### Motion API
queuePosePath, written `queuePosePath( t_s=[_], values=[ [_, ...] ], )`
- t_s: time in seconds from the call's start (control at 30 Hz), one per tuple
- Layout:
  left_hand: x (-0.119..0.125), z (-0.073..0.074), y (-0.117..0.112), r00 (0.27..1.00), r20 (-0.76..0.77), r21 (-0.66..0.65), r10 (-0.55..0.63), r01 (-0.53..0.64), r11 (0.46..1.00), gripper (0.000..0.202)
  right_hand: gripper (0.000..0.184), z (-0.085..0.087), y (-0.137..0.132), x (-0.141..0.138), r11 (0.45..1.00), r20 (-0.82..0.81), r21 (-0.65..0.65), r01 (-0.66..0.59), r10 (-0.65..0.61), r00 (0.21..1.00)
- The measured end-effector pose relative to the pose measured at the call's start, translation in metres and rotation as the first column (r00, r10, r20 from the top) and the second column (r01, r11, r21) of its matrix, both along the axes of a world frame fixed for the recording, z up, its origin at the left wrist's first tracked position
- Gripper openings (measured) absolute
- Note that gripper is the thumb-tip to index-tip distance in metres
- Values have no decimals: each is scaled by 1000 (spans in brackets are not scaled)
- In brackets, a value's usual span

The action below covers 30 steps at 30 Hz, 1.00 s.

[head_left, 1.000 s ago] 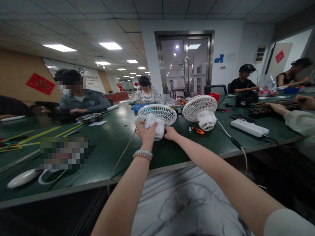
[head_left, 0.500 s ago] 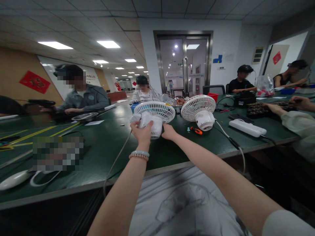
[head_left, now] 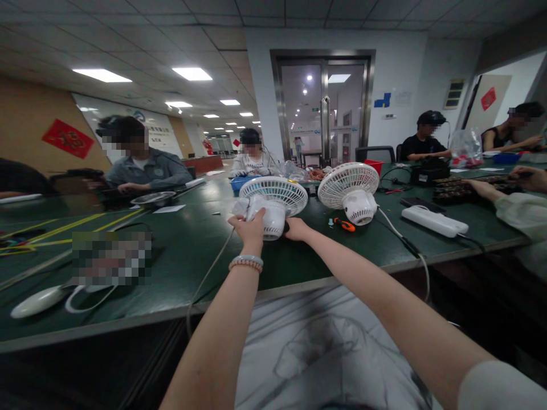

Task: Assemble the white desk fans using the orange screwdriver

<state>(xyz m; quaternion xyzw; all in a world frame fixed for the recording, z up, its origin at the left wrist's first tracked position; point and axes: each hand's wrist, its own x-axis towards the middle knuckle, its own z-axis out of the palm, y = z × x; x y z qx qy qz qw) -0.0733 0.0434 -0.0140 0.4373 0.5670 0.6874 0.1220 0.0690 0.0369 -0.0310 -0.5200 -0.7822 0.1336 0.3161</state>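
A white electric fan [head_left: 273, 221] is tipped so that its round grille [head_left: 287, 193] faces away and its motor housing faces me. My left hand [head_left: 249, 230] is closed round the left side of the housing, its thumb lying across the back. At the housing's right side, my right hand [head_left: 298, 229] has its fingers curled. A small dark thing shows at those fingertips, too hidden to name. From the left of the housing a pale power cord [head_left: 212, 262] runs down over the table edge.
To the right stands a second white fan [head_left: 359, 208], with an orange-and-black tool [head_left: 344, 225] in front. A white power strip [head_left: 435, 221] and a dark phone [head_left: 421, 205] lie farther right. A metal bowl [head_left: 152, 199] sits left. Several people work around the green table [head_left: 171, 273].
The view has shifted slightly, so everything appears a little to the right. Both hands stay at the same fan, and a dark thing shows more at the right fingertips.
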Motion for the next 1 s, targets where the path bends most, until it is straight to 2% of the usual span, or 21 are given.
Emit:
queuePosePath(
  t_s=[0.1,0.2,0.3,0.47,0.53,0.63,0.7,0.77,0.83,0.93,1.0],
  values=[
    [-1,1,1,989,142,-46,26,-19,999,59,35,-1,1,1,1000,23,8,-2,2,1000],
    [-5,2,5,967,256,-62,8,8,998,50,28,-1,1,2,1000,36,-3,25,-25,999],
    [-12,1,12,951,308,-99,-5,37,994,41,25,-2,0,3,998,41,-28,55,-53,998],
    [-24,-4,19,983,99,-173,156,-137,975,28,26,-9,0,-1,999,114,27,36,-38,993],
    [-29,-3,18,984,35,-192,175,-165,967,24,25,-8,-1,-4,999,134,50,23,-30,991],
    [-40,0,17,988,-65,-230,142,-153,961,24,18,4,-6,-3,996,112,85,37,-47,993],
    [-48,2,18,985,-128,-252,116,-145,957,25,23,19,-13,3,970,51,217,109,-123,991],
    [-53,5,19,985,-140,-243,96,-128,962,26,28,33,-21,12,875,10,449,180,-206,978],
    [-56,8,17,987,-150,-289,50,-92,953,27,28,40,-27,19,805,72,570,165,-249,966],
    [-57,16,7,970,-243,-394,1,-99,914,26,23,37,-27,21,825,237,560,80,-252,938],
    [-54,24,-2,948,-317,-406,15,-151,901,27,23,30,-21,18,839,264,537,93,-272,926]
  ],
)
